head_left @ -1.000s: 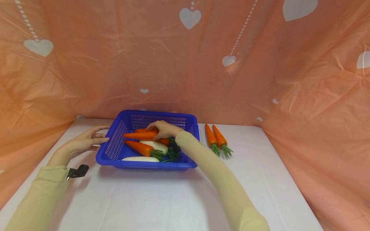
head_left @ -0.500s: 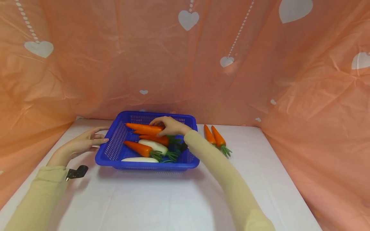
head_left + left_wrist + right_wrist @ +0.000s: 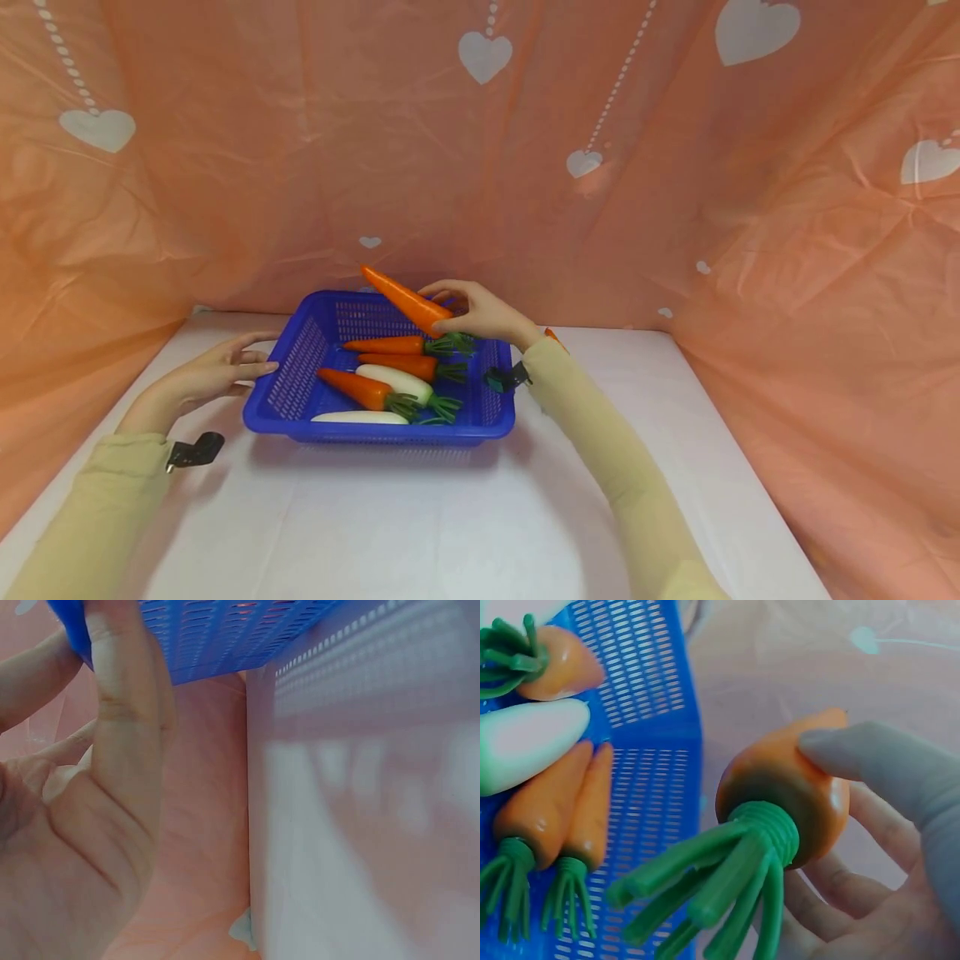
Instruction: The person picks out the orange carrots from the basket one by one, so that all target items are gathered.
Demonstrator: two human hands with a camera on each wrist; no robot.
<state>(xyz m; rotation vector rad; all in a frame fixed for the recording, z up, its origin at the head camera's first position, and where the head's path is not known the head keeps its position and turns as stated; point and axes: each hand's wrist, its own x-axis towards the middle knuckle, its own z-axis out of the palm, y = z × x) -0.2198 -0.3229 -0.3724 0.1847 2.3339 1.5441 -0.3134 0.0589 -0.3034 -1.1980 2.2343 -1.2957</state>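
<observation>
A peach plastic sheet printed with white hearts [image 3: 486,55] hangs round a white table [image 3: 420,525], on which a blue slotted basket [image 3: 300,379] sits. The right hand [image 3: 483,312] holds a carrot [image 3: 405,301] in the air above the basket's far right corner, tip pointing up and to the left, green top [image 3: 450,342] hanging down. In the right wrist view the thumb [image 3: 885,761] and curled fingers close round the thick end of the carrot [image 3: 784,795], just above its green stalks [image 3: 720,889]. The left hand [image 3: 217,375] lies with relaxed fingers against the basket's left wall; the left wrist view shows a finger [image 3: 124,720] touching the blue mesh [image 3: 225,634] without curling round it.

Inside the basket lie three more carrots [image 3: 352,388] and two white radishes [image 3: 396,380]. The held carrot looks like a moulded plastic toy: probably light, stiff and glossy enough to slip. The thick shoulder seems the surest hold, since the taper would slide out and the stalks may bend
</observation>
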